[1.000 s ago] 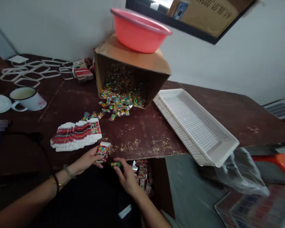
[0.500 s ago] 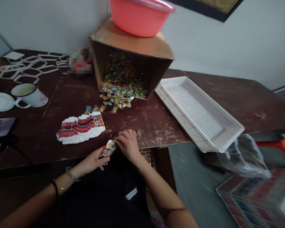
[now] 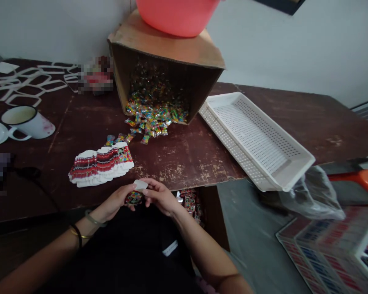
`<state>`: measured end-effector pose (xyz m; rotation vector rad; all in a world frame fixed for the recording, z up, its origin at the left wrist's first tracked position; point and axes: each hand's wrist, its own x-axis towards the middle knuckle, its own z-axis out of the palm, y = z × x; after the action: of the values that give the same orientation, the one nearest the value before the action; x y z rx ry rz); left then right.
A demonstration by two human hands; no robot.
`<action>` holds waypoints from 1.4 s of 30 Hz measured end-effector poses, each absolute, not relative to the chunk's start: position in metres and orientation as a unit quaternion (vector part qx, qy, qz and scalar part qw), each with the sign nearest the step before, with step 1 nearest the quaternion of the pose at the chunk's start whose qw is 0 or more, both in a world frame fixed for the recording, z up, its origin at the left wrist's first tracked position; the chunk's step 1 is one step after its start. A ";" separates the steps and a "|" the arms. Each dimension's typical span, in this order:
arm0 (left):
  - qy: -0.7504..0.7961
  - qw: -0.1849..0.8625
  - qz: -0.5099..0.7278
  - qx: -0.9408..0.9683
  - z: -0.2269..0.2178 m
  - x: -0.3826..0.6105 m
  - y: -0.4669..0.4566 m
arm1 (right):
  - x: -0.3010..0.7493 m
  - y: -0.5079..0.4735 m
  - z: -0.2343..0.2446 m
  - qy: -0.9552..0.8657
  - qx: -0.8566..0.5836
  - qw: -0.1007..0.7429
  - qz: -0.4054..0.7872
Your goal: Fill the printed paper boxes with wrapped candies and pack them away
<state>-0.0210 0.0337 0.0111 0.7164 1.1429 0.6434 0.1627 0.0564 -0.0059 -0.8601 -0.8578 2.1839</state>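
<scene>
The left hand (image 3: 115, 204) and right hand (image 3: 161, 196) both pinch one small printed packet (image 3: 134, 197) at the near edge of the table (image 3: 187, 159). The packet lies at 3 o'clock of the left hand and 9 o'clock of the right. Its long axis runs from 7 to 1 o'clock, with the white flap end pointing to 1 o'clock. A fan of flat printed packets (image 3: 99, 165) lies at 11 o'clock and spilled candies (image 3: 153, 118) at 12.

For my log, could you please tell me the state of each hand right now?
Left hand: closed on the small colourful box.
Right hand: pinching that box's white flap.
</scene>
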 end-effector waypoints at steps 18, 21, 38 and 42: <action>0.517 0.691 0.260 0.433 0.010 -0.027 0.036 | 0.159 0.055 0.004 -0.606 -0.359 0.313 0.638; 0.541 0.698 0.277 0.377 0.007 -0.024 0.038 | 0.160 0.055 0.008 -0.668 -0.335 0.336 0.573; 0.406 0.805 0.238 0.361 0.012 0.002 0.025 | 0.232 0.042 0.015 -0.640 -0.449 0.368 0.504; 0.475 0.742 0.252 0.401 0.012 -0.017 0.033 | 0.282 0.068 0.034 -0.726 -0.480 0.246 0.427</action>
<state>-0.0168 0.0332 0.0116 0.8797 1.0408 0.5528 0.2819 0.0680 0.0342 -1.3090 -1.9818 1.1652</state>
